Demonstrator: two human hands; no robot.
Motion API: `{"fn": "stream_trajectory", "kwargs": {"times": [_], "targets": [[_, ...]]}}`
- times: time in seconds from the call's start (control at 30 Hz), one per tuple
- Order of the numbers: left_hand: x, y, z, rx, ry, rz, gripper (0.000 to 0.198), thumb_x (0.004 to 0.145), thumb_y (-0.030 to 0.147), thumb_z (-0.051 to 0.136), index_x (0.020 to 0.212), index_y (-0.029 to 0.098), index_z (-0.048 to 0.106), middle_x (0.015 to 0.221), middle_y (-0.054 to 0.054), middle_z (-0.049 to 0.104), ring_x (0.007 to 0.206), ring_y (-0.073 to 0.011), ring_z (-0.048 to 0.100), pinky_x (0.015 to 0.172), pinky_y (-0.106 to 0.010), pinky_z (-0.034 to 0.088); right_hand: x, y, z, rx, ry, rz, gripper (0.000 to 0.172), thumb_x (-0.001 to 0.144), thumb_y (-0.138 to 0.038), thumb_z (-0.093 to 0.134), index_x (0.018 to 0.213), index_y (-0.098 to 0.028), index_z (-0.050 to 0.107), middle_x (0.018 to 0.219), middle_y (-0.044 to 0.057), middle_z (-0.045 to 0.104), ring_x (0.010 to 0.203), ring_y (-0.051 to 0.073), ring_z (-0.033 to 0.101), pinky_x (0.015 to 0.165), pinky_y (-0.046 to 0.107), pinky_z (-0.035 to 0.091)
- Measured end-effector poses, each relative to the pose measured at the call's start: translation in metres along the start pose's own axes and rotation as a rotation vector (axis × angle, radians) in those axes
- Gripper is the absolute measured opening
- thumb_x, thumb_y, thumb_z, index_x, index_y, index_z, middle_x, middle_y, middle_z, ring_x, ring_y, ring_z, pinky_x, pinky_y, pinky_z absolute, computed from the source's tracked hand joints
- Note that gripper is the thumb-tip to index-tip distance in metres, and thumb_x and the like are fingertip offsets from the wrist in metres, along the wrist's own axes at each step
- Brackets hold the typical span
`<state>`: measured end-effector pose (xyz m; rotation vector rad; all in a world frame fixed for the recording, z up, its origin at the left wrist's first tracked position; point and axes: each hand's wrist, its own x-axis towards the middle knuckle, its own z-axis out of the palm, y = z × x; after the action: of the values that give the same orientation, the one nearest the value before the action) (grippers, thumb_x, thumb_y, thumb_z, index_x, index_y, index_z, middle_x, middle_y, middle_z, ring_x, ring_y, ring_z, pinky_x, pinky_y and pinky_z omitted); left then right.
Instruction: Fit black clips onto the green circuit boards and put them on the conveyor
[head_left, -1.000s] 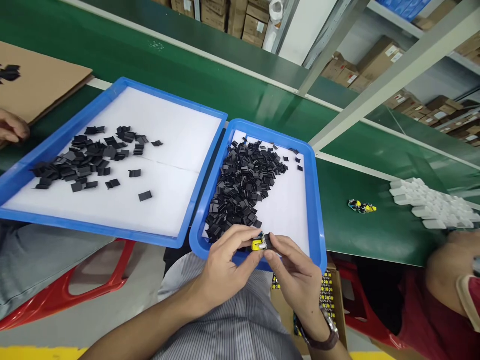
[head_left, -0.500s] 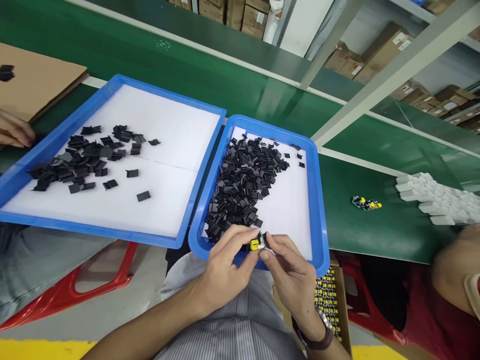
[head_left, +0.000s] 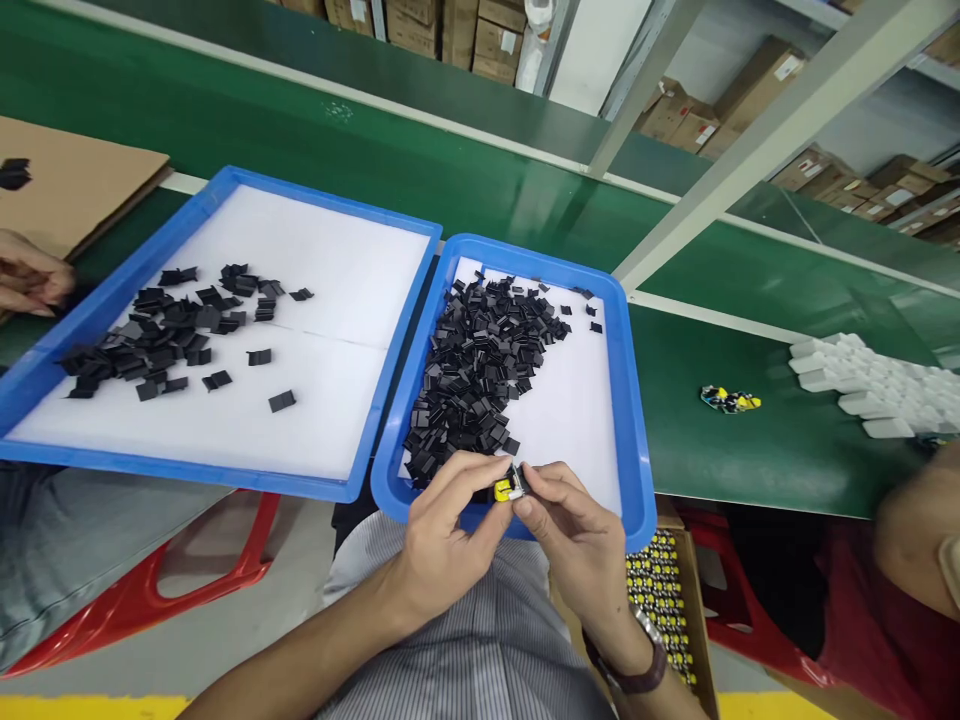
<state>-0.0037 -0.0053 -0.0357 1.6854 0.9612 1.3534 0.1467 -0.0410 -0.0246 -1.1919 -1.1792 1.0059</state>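
Note:
Between my two hands, over the front edge of the right blue tray [head_left: 637, 430], is a small yellow and black part [head_left: 504, 490]. My left hand [head_left: 450, 530] pinches its yellow side between thumb and fingers. The fingertips of my right hand [head_left: 574, 530] close on its other side, where a pale edge and some black show; the fine detail is too small to tell. Just beyond my hands, a heap of black clips [head_left: 487, 350] lies on the tray's white lining.
Left of it, a larger blue tray [head_left: 397, 350] holds more black pieces [head_left: 176, 325]. A person's hand [head_left: 30, 275] is at the far left beside cardboard [head_left: 82, 175]. White pieces [head_left: 885, 390] and small yellow-black parts [head_left: 731, 400] lie rightward. A box of parts [head_left: 664, 600] stands below.
The view has shifted slightly. My fingers have moved a little around the part, and its dark side looks turned. The person's hand at the far left has changed its pose.

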Motion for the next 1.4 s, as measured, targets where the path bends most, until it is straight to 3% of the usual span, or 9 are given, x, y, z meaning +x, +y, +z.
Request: {"fn": "stream_trajectory", "kwargs": {"times": [0.13, 0.3, 0.53, 0.73, 0.87, 1.07, 1.27, 1.4], "targets": [[0.003, 0.002, 0.000, 0.025, 0.006, -0.047, 0.039, 0.091, 0.004, 0.069, 0.126, 0.023, 0.070, 0.112, -0.005, 0.071, 0.103, -0.0160, 0.071, 0.090, -0.028, 0.062, -0.001, 0.001, 0.001, -0.107, 0.015, -0.031, 0.037, 0.097, -0.011, 0.067, 0.126, -0.034, 0.076, 0.104, 0.005, 0.070, 0.099, 0.019, 0.067, 0.082, 0.032, 0.059], [0.006, 0.003, -0.005, -0.053, -0.070, -0.122, 0.037, 0.093, 0.008, 0.070, 0.126, 0.025, 0.070, 0.114, -0.005, 0.070, 0.103, -0.0154, 0.071, 0.086, -0.026, 0.063, 0.001, 0.005, -0.006, 0.045, -0.078, 0.008, 0.040, 0.098, -0.012, 0.067, 0.129, -0.036, 0.074, 0.106, 0.005, 0.067, 0.100, 0.020, 0.065, 0.083, 0.035, 0.058], [0.005, 0.003, -0.011, 0.009, -0.140, -0.098, 0.039, 0.092, 0.008, 0.069, 0.128, 0.026, 0.070, 0.114, -0.005, 0.070, 0.103, -0.0171, 0.070, 0.088, -0.030, 0.062, 0.001, 0.006, -0.008, 0.053, -0.121, -0.025, 0.043, 0.097, -0.012, 0.068, 0.130, -0.038, 0.073, 0.107, 0.005, 0.065, 0.103, 0.021, 0.063, 0.087, 0.038, 0.056], [0.004, 0.003, -0.011, -0.108, -0.080, -0.139, 0.039, 0.091, 0.009, 0.072, 0.125, 0.027, 0.070, 0.114, -0.006, 0.071, 0.102, -0.0188, 0.073, 0.086, -0.030, 0.065, 0.004, 0.006, 0.000, 0.230, -0.089, 0.051, 0.035, 0.091, -0.019, 0.078, 0.120, -0.039, 0.078, 0.107, 0.003, 0.063, 0.103, 0.020, 0.065, 0.090, 0.037, 0.059], [0.004, 0.003, -0.013, -0.234, -0.079, -0.199, 0.038, 0.092, 0.009, 0.072, 0.125, 0.029, 0.071, 0.117, -0.007, 0.072, 0.107, -0.0203, 0.074, 0.092, -0.033, 0.065, 0.000, 0.002, 0.006, 0.092, -0.045, -0.049, 0.042, 0.092, -0.015, 0.075, 0.127, -0.037, 0.075, 0.113, 0.006, 0.064, 0.108, 0.022, 0.065, 0.092, 0.039, 0.059], [0.005, 0.001, -0.014, -0.164, -0.097, -0.157, 0.042, 0.091, 0.008, 0.073, 0.126, 0.030, 0.071, 0.114, -0.007, 0.072, 0.104, -0.0190, 0.073, 0.088, -0.029, 0.064, -0.003, -0.002, 0.006, -0.143, -0.036, -0.250, 0.055, 0.093, -0.003, 0.066, 0.137, -0.036, 0.069, 0.114, 0.007, 0.068, 0.107, 0.022, 0.065, 0.090, 0.041, 0.059], [0.009, 0.003, -0.014, -0.079, -0.098, -0.152, 0.035, 0.091, 0.013, 0.075, 0.122, 0.028, 0.071, 0.110, -0.005, 0.071, 0.097, -0.0181, 0.073, 0.081, -0.027, 0.065, 0.007, -0.006, 0.000, -0.128, -0.077, -0.198, 0.043, 0.090, -0.011, 0.076, 0.127, -0.034, 0.073, 0.112, 0.006, 0.069, 0.103, 0.021, 0.069, 0.088, 0.037, 0.061], [0.012, 0.005, -0.013, 0.129, -0.178, 0.017, 0.039, 0.092, 0.015, 0.072, 0.129, 0.027, 0.068, 0.118, -0.006, 0.072, 0.107, -0.0215, 0.074, 0.093, -0.032, 0.065, 0.007, -0.007, -0.008, -0.179, -0.029, -0.222, 0.041, 0.088, -0.017, 0.080, 0.126, -0.029, 0.069, 0.109, 0.006, 0.073, 0.100, 0.022, 0.071, 0.088, 0.038, 0.061]]}}
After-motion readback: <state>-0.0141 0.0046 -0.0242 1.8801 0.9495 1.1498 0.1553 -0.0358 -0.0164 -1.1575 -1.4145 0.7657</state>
